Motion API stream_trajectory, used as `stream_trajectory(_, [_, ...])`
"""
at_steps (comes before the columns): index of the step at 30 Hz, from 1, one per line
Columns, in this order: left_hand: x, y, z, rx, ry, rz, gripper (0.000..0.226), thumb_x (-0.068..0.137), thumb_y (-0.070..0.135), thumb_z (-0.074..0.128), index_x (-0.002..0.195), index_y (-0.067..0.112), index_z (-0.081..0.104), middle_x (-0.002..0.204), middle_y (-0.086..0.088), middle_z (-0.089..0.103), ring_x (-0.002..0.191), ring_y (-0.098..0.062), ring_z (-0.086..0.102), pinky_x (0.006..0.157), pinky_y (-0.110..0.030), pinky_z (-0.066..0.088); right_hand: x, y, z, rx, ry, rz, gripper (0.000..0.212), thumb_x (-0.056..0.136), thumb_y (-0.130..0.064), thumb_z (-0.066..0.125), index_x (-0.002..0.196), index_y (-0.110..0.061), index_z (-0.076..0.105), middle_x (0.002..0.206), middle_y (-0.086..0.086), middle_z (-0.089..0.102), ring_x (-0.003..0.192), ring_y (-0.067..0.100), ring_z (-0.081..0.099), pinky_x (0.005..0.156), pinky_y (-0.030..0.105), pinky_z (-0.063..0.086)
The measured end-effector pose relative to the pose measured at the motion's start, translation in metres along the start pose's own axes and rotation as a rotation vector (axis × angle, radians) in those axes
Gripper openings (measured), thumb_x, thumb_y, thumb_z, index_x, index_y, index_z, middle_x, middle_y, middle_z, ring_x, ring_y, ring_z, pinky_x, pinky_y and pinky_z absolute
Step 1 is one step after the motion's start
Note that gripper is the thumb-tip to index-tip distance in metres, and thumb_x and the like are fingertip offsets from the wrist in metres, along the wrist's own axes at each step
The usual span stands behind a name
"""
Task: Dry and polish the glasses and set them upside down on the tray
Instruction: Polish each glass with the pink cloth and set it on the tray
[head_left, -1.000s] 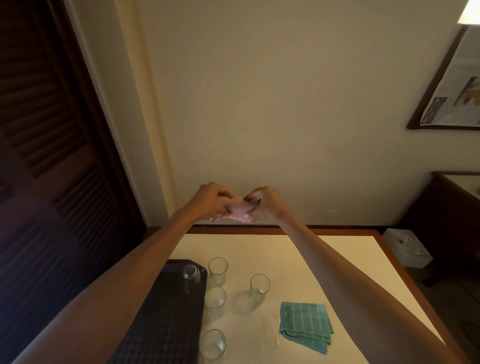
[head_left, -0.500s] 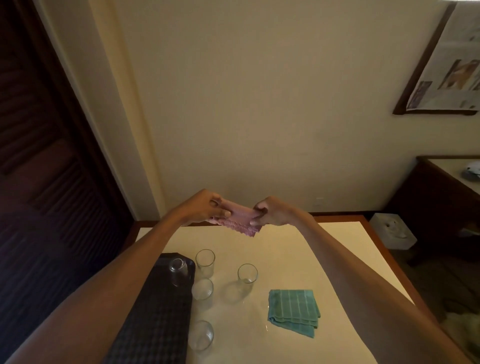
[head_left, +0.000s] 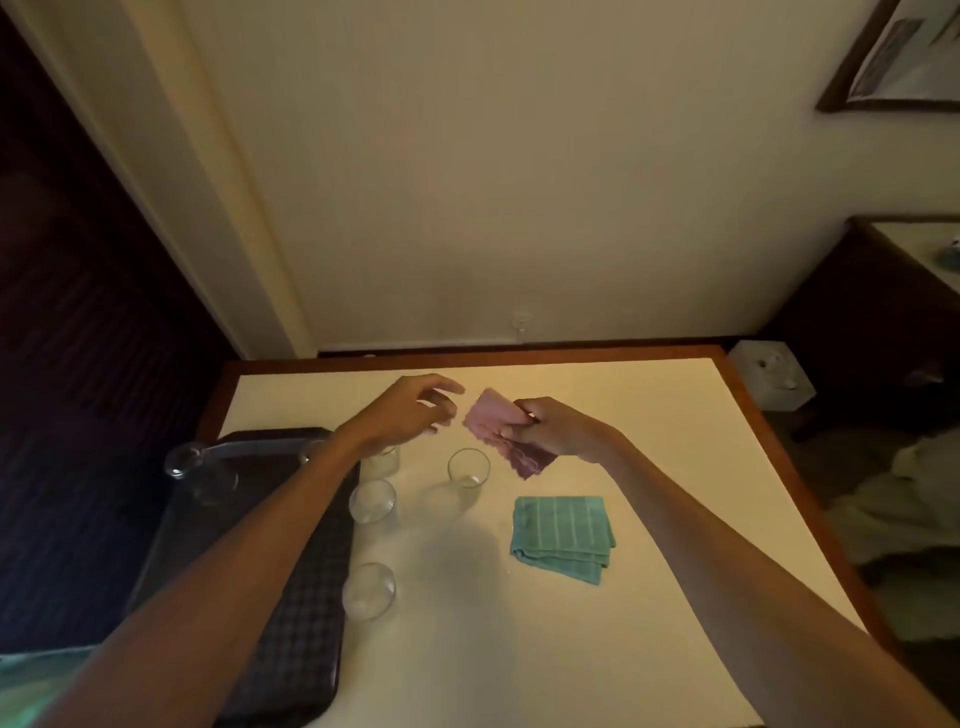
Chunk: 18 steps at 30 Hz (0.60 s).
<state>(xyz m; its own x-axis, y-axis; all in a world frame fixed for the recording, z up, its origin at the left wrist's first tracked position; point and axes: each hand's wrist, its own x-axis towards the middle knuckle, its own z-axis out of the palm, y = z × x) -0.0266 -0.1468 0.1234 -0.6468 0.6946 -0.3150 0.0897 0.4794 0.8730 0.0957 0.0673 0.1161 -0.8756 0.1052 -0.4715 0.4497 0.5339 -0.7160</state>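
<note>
- The right hand (head_left: 553, 428) pinches a pink cloth (head_left: 491, 418) between thumb and curled fingers. One end sticks out towards the left hand and the other droops below the fist.
- The left hand (head_left: 410, 410) is open with its fingers loosely spread and holds nothing. It is just beside the pink cloth's free edge, not touching it.
- The pink cloth looks soft, light and floppy, so it is probably best spread with both hands to wrap a glass.
- A lone glass (head_left: 469, 467) stands upright on the table (head_left: 649, 467), just below the drooping end and between the two hands.
- Three more upright glasses run along the left wrist and forearm:
  - The far glass (head_left: 384, 462) is partly hidden by the wrist.
  - The mid glass (head_left: 372, 500) comes next.
  - The near glass (head_left: 369, 591) is closest to the person.
- A blurred tray glass (head_left: 200, 470), apparently inverted, sits on the tray (head_left: 291, 623), on the outer side of the left forearm.
- The glasses are likely thin, stiff and breakable, and slick if wet. They should be gripped round the wall through the cloth, not by the rim.
- A green cloth (head_left: 561, 535) lies folded beneath the right forearm.
</note>
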Motion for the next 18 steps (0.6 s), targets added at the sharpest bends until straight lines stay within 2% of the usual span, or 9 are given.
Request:
stream_trajectory(3, [0.007, -0.038, 0.028, 0.151, -0.058, -0.106, 0.065, 0.085, -0.002, 0.075, 0.139, 0.026, 0.051, 0.133, -0.009, 0.056, 0.12, -0.03, 0.06, 0.092, -0.037, 0.054, -0.004, 0.036, 0.013, 0.2, 0.054, 0.081, 0.02, 0.1, -0.019, 0.056, 0.115, -0.006, 0.06, 0.096, 0.014, 0.071, 0.082, 0.028, 0.069, 0.076, 0.043, 0.056])
stream_trajectory(5, [0.008, -0.063, 0.051, 0.268, -0.093, -0.146, 0.091, 0.076, 0.009, 0.089, 0.15, 0.025, 0.039, 0.144, -0.013, 0.047, 0.128, -0.03, 0.053, 0.098, -0.037, 0.05, -0.006, 0.051, 0.024, 0.271, 0.084, 0.121, 0.019, 0.1, -0.015, 0.052, 0.105, 0.001, 0.062, 0.089, 0.02, 0.069, 0.074, 0.03, 0.065, 0.072, 0.042, 0.055])
stream_trajectory(7, [0.012, -0.085, 0.074, 0.317, -0.047, -0.178, 0.111, 0.067, 0.022, 0.097, 0.156, 0.022, 0.031, 0.151, -0.016, 0.042, 0.135, -0.032, 0.048, 0.105, -0.038, 0.045, -0.008, 0.062, 0.035, 0.329, 0.087, 0.156, 0.025, 0.1, -0.019, 0.05, 0.096, 0.001, 0.064, 0.085, 0.025, 0.066, 0.07, 0.03, 0.062, 0.066, 0.036, 0.051])
stream_trajectory(9, [0.016, -0.1, 0.097, 0.294, 0.039, -0.202, 0.121, 0.061, 0.027, 0.1, 0.158, 0.019, 0.028, 0.154, -0.017, 0.04, 0.139, -0.034, 0.045, 0.109, -0.04, 0.042, -0.007, 0.071, 0.045, 0.384, 0.108, 0.186, 0.035, 0.099, -0.034, 0.054, 0.095, -0.002, 0.068, 0.081, 0.019, 0.069, 0.067, 0.028, 0.064, 0.066, 0.037, 0.052])
stream_trajectory(11, [0.021, -0.109, 0.115, 0.253, 0.14, -0.205, 0.119, 0.062, 0.025, 0.1, 0.157, 0.015, 0.03, 0.153, -0.017, 0.043, 0.139, -0.034, 0.046, 0.11, -0.04, 0.042, -0.005, 0.079, 0.053, 0.392, 0.152, 0.207, 0.048, 0.097, -0.048, 0.056, 0.092, -0.002, 0.07, 0.076, 0.015, 0.07, 0.062, 0.026, 0.065, 0.063, 0.035, 0.053])
stream_trajectory(13, [0.024, -0.115, 0.127, 0.221, 0.262, -0.188, 0.104, 0.067, 0.021, 0.097, 0.152, 0.013, 0.038, 0.148, -0.015, 0.051, 0.133, -0.034, 0.051, 0.105, -0.039, 0.044, -0.003, 0.082, 0.06, 0.375, 0.208, 0.22, 0.054, 0.095, -0.056, 0.055, 0.082, -0.006, 0.07, 0.071, 0.013, 0.07, 0.055, 0.022, 0.064, 0.057, 0.029, 0.052])
stream_trajectory(16, [0.027, -0.117, 0.132, 0.198, 0.38, -0.153, 0.076, 0.074, 0.019, 0.092, 0.137, 0.01, 0.049, 0.138, -0.01, 0.061, 0.12, -0.033, 0.06, 0.093, -0.037, 0.048, -0.003, 0.081, 0.064, 0.393, 0.246, 0.203, 0.06, 0.095, -0.058, 0.053, 0.071, -0.005, 0.068, 0.054, 0.006, 0.064, 0.039, 0.015, 0.057, 0.045, 0.022, 0.046])
stream_trajectory(18, [0.026, -0.113, 0.129, 0.188, 0.387, -0.128, 0.071, 0.075, 0.018, 0.091, 0.132, 0.01, 0.05, 0.135, -0.009, 0.064, 0.114, -0.032, 0.062, 0.089, -0.036, 0.049, -0.002, 0.077, 0.064, 0.406, 0.24, 0.167, 0.063, 0.095, -0.059, 0.053, 0.072, -0.002, 0.069, 0.053, 0.009, 0.063, 0.037, 0.015, 0.054, 0.042, 0.021, 0.044])
